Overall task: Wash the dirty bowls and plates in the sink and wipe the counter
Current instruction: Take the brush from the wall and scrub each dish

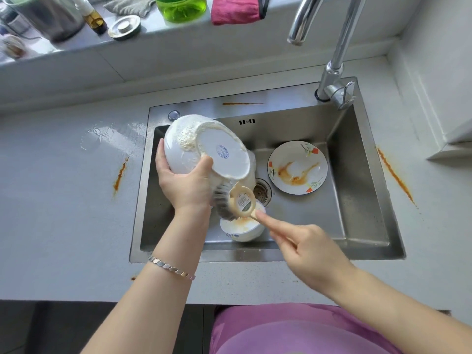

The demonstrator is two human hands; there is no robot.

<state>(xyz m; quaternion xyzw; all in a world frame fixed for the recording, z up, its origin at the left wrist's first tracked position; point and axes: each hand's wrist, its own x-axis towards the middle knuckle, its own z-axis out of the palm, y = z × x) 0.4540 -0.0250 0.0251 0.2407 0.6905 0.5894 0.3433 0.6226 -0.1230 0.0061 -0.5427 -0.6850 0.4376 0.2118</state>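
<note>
Two grips clamped: left hand (184, 183) on sudsy round bowl (219, 152), right hand (310, 251) on bristly brush (236, 204) handle.

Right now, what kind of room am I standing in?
Most likely a home kitchen: a steel sink with a tall faucet, a sauce-smeared plate in it, and a left hand holding a soapy bowl.

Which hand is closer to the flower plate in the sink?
Right. The right hand, holding the brush, is below the plate in the picture; the left hand, gripping the big bowl, is farther to its left.
</note>
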